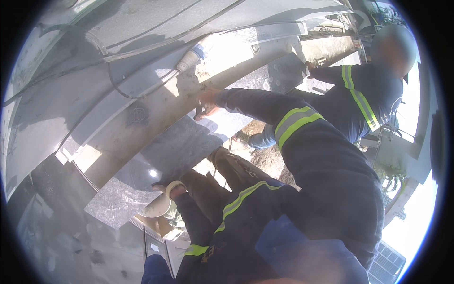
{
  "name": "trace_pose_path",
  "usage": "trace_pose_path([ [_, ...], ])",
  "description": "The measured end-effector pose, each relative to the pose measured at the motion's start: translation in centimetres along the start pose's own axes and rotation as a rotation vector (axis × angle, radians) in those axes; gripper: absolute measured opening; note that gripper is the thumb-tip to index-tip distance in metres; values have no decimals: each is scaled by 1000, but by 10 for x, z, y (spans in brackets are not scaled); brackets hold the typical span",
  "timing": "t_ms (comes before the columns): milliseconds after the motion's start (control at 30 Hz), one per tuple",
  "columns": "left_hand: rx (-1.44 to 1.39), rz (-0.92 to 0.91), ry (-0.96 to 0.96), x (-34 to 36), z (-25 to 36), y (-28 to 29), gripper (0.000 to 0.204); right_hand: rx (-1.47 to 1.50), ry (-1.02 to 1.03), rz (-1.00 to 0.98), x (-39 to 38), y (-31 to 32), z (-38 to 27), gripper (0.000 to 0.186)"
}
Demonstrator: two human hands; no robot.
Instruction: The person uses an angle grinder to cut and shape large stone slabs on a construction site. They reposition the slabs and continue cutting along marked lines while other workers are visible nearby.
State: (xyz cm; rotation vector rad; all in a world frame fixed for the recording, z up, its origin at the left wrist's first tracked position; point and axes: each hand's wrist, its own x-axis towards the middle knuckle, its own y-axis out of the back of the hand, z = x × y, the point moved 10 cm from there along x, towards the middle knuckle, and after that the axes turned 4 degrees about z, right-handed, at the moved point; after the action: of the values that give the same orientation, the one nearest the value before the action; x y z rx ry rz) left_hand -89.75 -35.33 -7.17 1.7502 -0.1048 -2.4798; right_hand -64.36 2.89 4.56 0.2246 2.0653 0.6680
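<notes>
A long, speckled grey sheet (175, 142) lies before my body along a ledge. My right hand (208, 102) reaches to its middle, fingers curled round a small dark object that I cannot make out. My left hand (177, 190) is at the sheet's near edge, fingers closed on it, with a cream ring like a tape roll (175, 185) around the hand. My dark sleeves carry yellow-silver bands, and my brown-trousered legs (198, 187) show below the sheet. A round pale container (151, 210) is partly hidden beside my left hand.
A co-worker (364, 94) in a dark banded jacket and jeans reaches to the sheet's far end at right. A pale, large plug connector (189, 59) and cables lie on grey panels (71, 113) beyond the ledge. Broken, sandy ground (265, 161) shows below.
</notes>
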Motion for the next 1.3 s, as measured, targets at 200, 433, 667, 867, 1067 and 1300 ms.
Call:
trace_pose_path([
  [200,-15,26,-74,-31,33,9,111,68,212,316,-11,26,-6,57],
  [433,68,-14,-146,-59,19,-23,111,65,56,230,-55,57,50,76],
  [667,135,-90,-278,-75,27,-57,111,127,172,708,-102,93,71,67],
  [867,222,-136,-408,-98,115,-72,111,181,147,792,-170,133,47,71],
  [1067,294,-228,-546,-119,206,-119,110,204,24,967,-257,160,25,66],
  [1300,353,-372,-723,-164,311,-141,110,356,69,1348,-315,144,-13,69],
])
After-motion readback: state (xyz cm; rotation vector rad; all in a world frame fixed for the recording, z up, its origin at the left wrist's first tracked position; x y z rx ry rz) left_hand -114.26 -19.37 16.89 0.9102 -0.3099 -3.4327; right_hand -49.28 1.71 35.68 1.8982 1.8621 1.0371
